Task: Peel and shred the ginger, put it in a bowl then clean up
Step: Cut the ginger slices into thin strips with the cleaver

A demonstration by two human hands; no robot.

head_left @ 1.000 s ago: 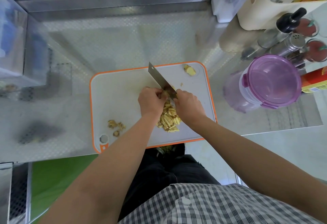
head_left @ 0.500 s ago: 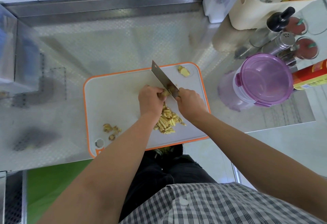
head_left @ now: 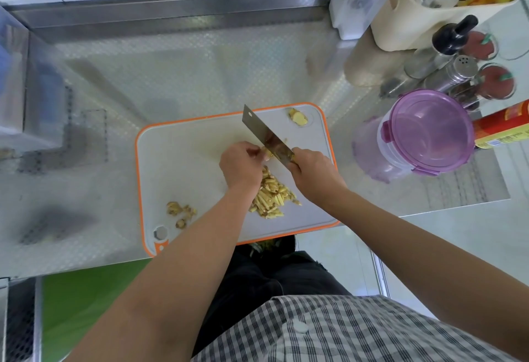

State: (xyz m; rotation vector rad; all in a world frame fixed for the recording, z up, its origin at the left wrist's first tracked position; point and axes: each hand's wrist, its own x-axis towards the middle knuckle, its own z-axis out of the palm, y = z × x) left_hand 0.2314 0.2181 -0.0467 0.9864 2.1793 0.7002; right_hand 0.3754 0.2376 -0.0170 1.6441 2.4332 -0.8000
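Knifework: right hand (head_left: 313, 172) is gripping the handle of the broad rectangular steel cleaver (head_left: 266, 135), blade pointing towards the far edge.
Guide: left hand (head_left: 242, 165) is pinching a small unshredded ginger piece (head_left: 267, 155) against the blade, fingers curled.
Board: white plastic chopping board with orange rim (head_left: 186, 155) is carrying everything.
Shreds: pale yellow ginger shreds (head_left: 272, 195) are lying heaped between the wrists, trailing towards the near edge.
Change: blade and both hands are sitting where they were half a second back, pile barely bigger, so the chopping is grinding on!
Leftovers: knobbly ginger chunk (head_left: 297, 117) is waiting at the far right corner, brown peelings (head_left: 180, 210) are lying by the near left corner.
Meaning: shredding is looking well along; bowl and clean-up are not yet begun.
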